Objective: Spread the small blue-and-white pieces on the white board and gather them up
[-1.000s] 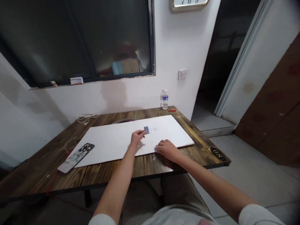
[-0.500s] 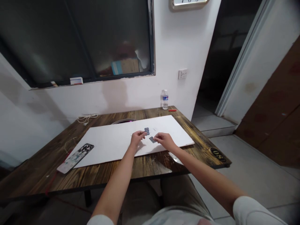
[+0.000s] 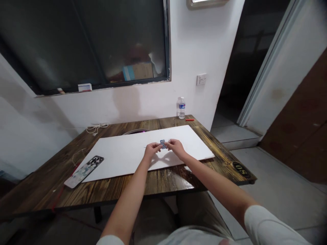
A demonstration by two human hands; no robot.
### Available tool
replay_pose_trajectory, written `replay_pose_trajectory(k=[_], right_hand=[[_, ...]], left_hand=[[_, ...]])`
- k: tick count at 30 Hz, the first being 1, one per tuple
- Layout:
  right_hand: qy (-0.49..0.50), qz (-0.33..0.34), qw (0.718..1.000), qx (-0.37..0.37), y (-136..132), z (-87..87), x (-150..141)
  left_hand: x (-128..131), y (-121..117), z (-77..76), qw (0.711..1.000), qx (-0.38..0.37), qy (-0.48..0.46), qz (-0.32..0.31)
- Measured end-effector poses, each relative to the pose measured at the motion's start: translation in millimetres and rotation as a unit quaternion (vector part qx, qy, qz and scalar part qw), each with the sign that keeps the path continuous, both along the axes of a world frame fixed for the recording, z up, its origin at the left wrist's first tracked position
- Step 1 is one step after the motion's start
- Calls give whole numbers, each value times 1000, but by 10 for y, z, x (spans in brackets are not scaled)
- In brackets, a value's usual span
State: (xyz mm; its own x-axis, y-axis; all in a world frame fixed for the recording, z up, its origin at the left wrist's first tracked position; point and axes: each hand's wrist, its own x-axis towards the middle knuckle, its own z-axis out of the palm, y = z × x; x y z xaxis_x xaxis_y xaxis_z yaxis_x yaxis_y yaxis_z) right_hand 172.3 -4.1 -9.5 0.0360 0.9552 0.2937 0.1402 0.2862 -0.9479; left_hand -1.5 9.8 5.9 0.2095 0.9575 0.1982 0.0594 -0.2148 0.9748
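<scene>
Brown wooden table [image 3: 222,170] with a white wall [image 3: 190,58] behind it. Above the table's left, a dark-framed window [image 3: 76,44]; to its right, a dark doorway [image 3: 242,64] and grey tiled floor [image 3: 278,187].

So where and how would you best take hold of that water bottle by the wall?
I'd grip the water bottle around its mid-body, at the label, coming from the near side of the table. It stands upright with a roughly cylindrical body, and the wall is close behind, so reaching from the back would probably be awkward.
</scene>
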Motion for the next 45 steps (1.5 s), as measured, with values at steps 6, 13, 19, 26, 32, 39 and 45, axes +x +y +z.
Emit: replay_pose_trajectory(k=[6,13,19,26,32,39,45], right_hand=[[-263,-68,962,32,335,-3,324],[-506,55,859,50,217,-49,471],[-499,48,858,112,-249,-126,549],[-474,86,867,126,-814,-124,739],[-467,100,869,128,-1240,-153,862],[-454,24,874,170,-1312,-390,856],[-515,1,839,173,-1239,-349,755]], left_hand=[[-22,61,-45,995,-16,-24,94],[-70,122,-85,987,-37,-46,152],[-72,125,-82,988,-30,-45,144],[-55,118,-62,989,-27,-46,136],[-42,94,-18,989,-33,-47,134],[-35,80,-12,990,-31,-35,134],[-32,93,-35,991,-18,-36,131]])
